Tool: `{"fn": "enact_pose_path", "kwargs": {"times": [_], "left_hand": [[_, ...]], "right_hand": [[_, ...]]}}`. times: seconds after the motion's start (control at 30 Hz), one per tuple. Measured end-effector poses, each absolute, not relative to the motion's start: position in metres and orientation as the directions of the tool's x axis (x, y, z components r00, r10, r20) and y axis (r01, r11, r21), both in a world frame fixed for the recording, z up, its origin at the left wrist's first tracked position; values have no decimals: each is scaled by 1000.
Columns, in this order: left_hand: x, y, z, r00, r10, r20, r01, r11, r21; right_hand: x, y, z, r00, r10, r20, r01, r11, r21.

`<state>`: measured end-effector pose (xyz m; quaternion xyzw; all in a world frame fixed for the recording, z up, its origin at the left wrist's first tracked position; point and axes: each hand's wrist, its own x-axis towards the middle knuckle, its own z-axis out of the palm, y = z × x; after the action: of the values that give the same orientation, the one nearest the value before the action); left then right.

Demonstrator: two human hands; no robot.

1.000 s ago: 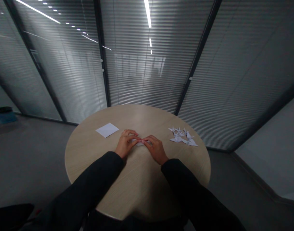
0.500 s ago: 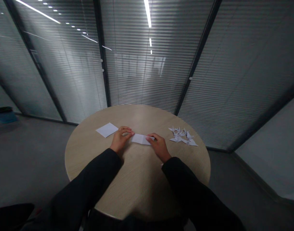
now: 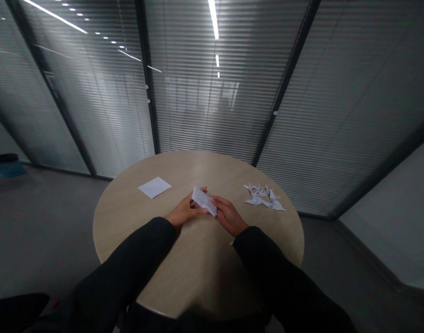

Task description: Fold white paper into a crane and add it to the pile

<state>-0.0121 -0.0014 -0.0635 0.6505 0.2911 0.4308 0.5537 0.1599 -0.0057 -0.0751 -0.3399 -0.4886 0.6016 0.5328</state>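
Up off the tabletop comes the folded white paper (image 3: 204,201), no longer flat but tilted between both hands in the head view. The left hand (image 3: 184,209) grips its lower end, fingers partly hidden behind it, while the right hand (image 3: 228,215) pinches the other edge. Off to the left lies a loose paper square (image 3: 154,187), and to the right sits a pile of paper cranes (image 3: 263,198), both well apart from the hands. Beneath, a round wooden table (image 3: 128,236) stands on a grey floor (image 3: 41,222) before glass partitions (image 3: 205,106) with slatted blinds. Dark sleeves (image 3: 135,249) run out of frame.

The folded paper strip (image 3: 204,201), flat on the tabletop (image 3: 128,222) earlier, now sits lifted and tilted between the left hand (image 3: 186,209) and right hand (image 3: 229,215).
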Motion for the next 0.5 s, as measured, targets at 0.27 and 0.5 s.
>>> {"fn": "enact_pose_path", "kwargs": {"times": [0.27,0.5], "left_hand": [[-14,5,-62,294,917,270,-125,-243,962],[-17,14,-75,280,940,195,-33,-194,980]], "right_hand": [[159,-9,-75,-147,973,175,-145,154,-977],[159,-10,-69,-75,955,287,3,288,-958]]}}
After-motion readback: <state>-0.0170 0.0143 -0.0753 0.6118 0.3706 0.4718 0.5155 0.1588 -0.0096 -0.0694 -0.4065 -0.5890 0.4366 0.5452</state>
